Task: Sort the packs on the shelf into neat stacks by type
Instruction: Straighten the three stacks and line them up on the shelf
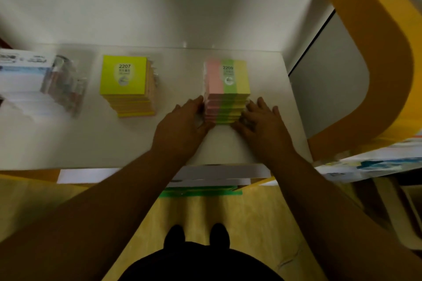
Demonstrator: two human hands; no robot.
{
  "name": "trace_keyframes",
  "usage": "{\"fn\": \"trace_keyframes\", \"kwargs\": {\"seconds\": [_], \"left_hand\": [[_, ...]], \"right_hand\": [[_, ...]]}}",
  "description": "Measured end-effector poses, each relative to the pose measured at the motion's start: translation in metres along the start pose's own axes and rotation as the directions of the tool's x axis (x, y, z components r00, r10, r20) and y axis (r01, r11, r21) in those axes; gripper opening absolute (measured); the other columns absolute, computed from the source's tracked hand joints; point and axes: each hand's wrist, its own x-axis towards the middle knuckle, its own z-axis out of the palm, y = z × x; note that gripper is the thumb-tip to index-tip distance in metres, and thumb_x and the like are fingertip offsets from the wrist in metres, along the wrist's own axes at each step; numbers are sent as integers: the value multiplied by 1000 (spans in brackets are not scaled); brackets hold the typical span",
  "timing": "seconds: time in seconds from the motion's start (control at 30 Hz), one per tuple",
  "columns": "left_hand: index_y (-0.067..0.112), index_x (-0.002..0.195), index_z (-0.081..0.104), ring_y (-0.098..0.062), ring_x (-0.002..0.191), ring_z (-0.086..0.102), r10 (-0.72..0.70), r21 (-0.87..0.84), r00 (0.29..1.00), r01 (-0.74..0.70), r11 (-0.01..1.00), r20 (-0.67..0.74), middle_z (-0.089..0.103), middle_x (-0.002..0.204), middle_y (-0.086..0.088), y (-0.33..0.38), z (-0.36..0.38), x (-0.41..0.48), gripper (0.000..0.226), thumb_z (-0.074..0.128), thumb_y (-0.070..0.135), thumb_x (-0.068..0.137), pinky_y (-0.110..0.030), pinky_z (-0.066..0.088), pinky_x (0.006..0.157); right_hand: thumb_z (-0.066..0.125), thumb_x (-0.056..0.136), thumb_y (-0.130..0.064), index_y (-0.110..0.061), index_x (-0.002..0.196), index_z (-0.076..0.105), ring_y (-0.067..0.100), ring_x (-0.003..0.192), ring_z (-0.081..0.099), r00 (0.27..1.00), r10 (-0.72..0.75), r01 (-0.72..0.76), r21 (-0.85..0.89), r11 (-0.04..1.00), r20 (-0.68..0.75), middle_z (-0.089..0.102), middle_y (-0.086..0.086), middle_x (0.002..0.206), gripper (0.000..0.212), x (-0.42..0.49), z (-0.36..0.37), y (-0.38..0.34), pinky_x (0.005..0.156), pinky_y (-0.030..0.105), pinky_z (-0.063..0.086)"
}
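Head view shows the white shelf (114, 143), and both forearms reach over it to the pink-green-yellow stack (226, 89). The yellow stack (124, 80) stands well left of it. The left hand (182, 121) presses its left side and the right hand (262, 121) its right side, with fingers almost straight, not clenched.

The clear packs (66, 84) at far left are smearing into blur, and the white-blue box (20, 70) beside them is running off the left edge. Small print under 2207 on the yellow stack (124, 75) and 2209 on the striped stack (226, 77) is coming out too small to read. The left hand (182, 121) and right hand (260, 118) are covering the striped stack's lower sides.
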Motion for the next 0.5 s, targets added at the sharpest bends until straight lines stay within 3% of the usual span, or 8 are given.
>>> {"fn": "trace_keyframes", "kwargs": {"seconds": [0.07, 0.2, 0.37, 0.5], "left_hand": [[31, 131, 53, -28, 105, 60, 37, 26, 999, -37, 999, -18, 65, 121, 0, 3, 0, -2, 45, 54, 54, 93, -32, 43, 75], [30, 131, 54, -30, 103, 61, 46, 44, 999, -44, 998, -29, 66, 118, -3, 2, -1, 0, 44, 51, 54, 94, -32, 43, 74], [26, 147, 38, -26, 118, 56, 23, 46, 1000, -23, 999, 2, 56, 138, 0, -5, -1, 1, 64, 50, 57, 93, -35, 46, 87], [24, 144, 40, -36, 111, 58, 86, 97, 996, -90, 991, 39, 59, 128, -11, -1, 0, 1, 52, 43, 48, 99, -39, 46, 81]], "right_hand": [[38, 99, -59, -37, 146, 47, 31, 152, 19, 1000, 2, -2, -21, 1000, -9, 35, -4, 160, 53, 2, 0, -3, 120, 55, 7], [44, 101, -51, -36, 147, 46, 29, 152, 17, 1000, 23, -23, 24, 999, 4, 33, -6, 161, 49, 2, 0, -7, 121, 52, 4], [60, 96, -43, -20, 152, 41, 21, 152, 18, 986, 151, -128, 252, 959, -72, 33, 0, 160, 63, -7, -12, -12, 123, 40, 4], [59, 99, -33, -23, 144, 51, 24, 150, 25, 986, 80, -37, 280, 959, -143, 42, 1, 155, 46, -8, -6, -20, 122, 40, 6]]}}
